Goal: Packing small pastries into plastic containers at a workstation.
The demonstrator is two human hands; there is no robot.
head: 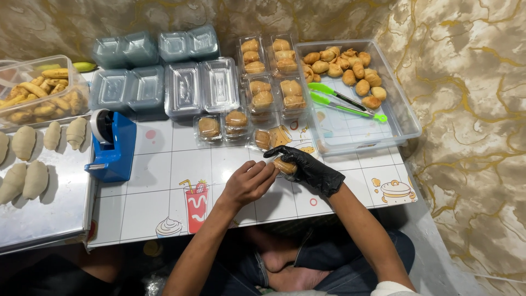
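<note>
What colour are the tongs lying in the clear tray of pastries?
The tongs are bright green with grey inner arms, seen best in the head view.

Clear plastic clamshell boxes (203, 87), some empty, some pastry-filled (274, 71), line the table's far side.

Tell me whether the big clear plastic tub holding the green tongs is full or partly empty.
Partly empty. In the large clear plastic tub, golden pastries fill only the far end; green tongs lie on its bare near floor.
</note>
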